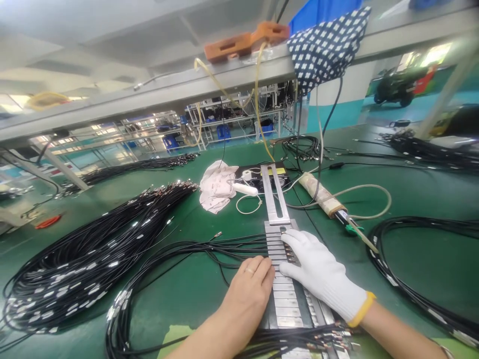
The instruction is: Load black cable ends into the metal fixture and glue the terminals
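A slotted metal fixture [286, 299] runs away from me along the green table. Several black cables [239, 245] come from the left and lie in its slots. My left hand [249, 286], bare with a ring, rests at the fixture's left edge. Its fingers are bent together over a cable, and their tips are partly hidden. In a white glove with a yellow cuff, my right hand [318, 264] lies on the fixture's right side. Thumb and fingers are spread there around the cable ends. More black cables [299, 336] with metal connectors lie across the near end.
A large bundle of black cables [93, 259] covers the left of the table; another coil [389, 259] lies right. Beyond the fixture are a crumpled pale cloth [219, 187], a black box [254, 174] and a wrapped tool [322, 194] with a cord. A patterned cloth [329, 50] hangs from the shelf.
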A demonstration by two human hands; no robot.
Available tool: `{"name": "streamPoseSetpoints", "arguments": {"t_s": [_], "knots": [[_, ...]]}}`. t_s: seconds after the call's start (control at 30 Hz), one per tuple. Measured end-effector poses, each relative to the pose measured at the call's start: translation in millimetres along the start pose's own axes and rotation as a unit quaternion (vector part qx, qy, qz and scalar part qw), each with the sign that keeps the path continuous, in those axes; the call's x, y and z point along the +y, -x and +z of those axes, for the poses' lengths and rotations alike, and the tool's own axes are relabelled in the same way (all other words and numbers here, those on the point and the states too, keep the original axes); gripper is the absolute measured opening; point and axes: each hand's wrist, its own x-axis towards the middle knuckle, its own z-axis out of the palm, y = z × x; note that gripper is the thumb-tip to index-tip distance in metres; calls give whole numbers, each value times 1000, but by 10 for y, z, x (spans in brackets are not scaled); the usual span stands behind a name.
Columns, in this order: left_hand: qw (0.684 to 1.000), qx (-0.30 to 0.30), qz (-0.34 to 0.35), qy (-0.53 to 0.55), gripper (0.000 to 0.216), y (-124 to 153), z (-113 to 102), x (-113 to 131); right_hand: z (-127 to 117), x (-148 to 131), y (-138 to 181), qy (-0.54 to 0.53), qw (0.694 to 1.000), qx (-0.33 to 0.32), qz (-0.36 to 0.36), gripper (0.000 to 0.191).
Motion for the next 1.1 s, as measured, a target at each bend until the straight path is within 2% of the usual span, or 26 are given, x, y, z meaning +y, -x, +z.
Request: {"name": "streamPoseSetpoints", "arguments": {"t_s": [0.07,0.23,0.3,0.4,0.47,0.63,0.73,0.8,0.97,1.03,1.1], "knots": [[1000,8,-4,24,40,-8,-6,-14,-49,-25,-32,-24,1000,-2,18,49],[990,-48,-49,127,58,-1,-61,-54,-173,-101,-76,-65,995,-31,74,46],[983,-48,-61,167,57,2,-122,-58,-209,-81,-84,-74,993,-40,83,45],[968,-16,-116,221,42,20,-266,15,-261,44,-96,-96,990,-48,87,45],[951,-20,-161,265,30,56,-388,115,-290,164,-98,-121,988,-59,75,45],[882,-97,-239,394,13,172,-617,311,-275,346,-72,-186,979,-65,59,45],[827,-79,-298,470,14,182,-653,286,-230,346,-63,-220,972,-47,62,45],[801,-57,-328,497,16,167,-651,233,-208,338,-65,-245,967,-35,58,43],[773,-20,-351,528,23,123,-608,144,-194,352,-74,-299,953,-19,49,39],[755,-31,-351,553,22,108,-597,131,-191,363,-77,-311,949,-12,51,39],[762,-57,-343,546,22,95,-595,117,-186,376,-82,-323,945,-9,51,39]]}}
